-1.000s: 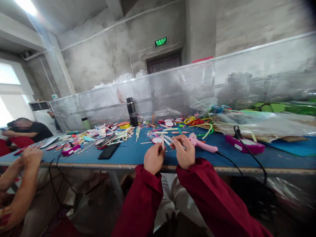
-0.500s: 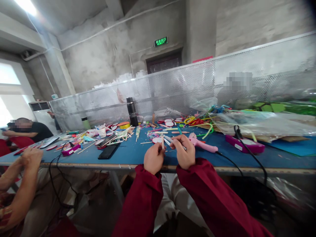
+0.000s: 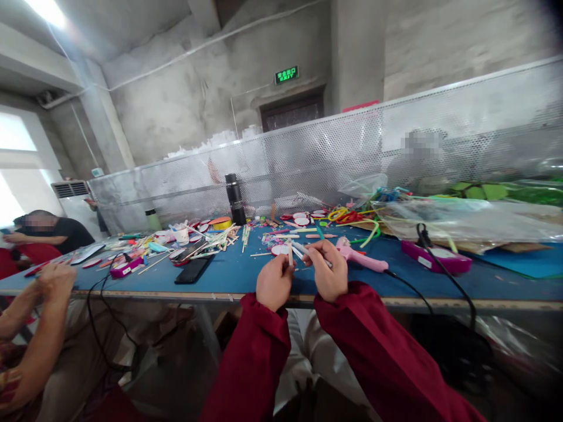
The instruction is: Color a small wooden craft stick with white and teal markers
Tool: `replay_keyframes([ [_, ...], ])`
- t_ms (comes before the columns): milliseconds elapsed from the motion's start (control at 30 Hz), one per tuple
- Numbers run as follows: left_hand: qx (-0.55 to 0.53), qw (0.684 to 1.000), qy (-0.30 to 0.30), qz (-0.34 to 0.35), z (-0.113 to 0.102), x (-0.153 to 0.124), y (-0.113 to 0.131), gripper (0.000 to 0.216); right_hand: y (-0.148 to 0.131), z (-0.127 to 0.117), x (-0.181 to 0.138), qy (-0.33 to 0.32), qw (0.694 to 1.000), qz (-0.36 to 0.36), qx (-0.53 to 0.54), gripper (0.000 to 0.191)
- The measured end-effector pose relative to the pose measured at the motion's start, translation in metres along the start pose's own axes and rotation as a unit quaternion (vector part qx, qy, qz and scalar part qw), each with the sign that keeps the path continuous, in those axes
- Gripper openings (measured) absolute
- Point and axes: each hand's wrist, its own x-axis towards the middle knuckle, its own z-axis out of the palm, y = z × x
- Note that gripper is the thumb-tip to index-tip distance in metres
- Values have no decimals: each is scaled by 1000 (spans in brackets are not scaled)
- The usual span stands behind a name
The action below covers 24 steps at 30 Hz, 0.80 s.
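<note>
My left hand (image 3: 273,283) is closed around a small wooden stick (image 3: 290,253) that stands upright from its fingers. My right hand (image 3: 328,271) pinches a thin pale pen-like stick (image 3: 302,249) whose tip points left towards the wooden stick. Both hands hover close together over the near edge of the blue table (image 3: 237,272). Dark red sleeves cover both my arms. A pink glue gun (image 3: 358,255) lies just right of my right hand.
Craft sticks, coloured discs and pipe cleaners litter the table. A black phone (image 3: 192,269), a black flask (image 3: 235,199) and a purple power strip (image 3: 435,257) with a black cable sit there. Another person's arms (image 3: 33,316) are at the left. A perforated metal screen backs the table.
</note>
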Motion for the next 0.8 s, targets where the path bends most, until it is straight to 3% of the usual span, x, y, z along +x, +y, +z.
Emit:
replay_keyframes([
  [800, 20, 1000, -5, 3, 0, 0, 1, 12, -2, 1, -1, -2, 1000, -3, 13, 12],
])
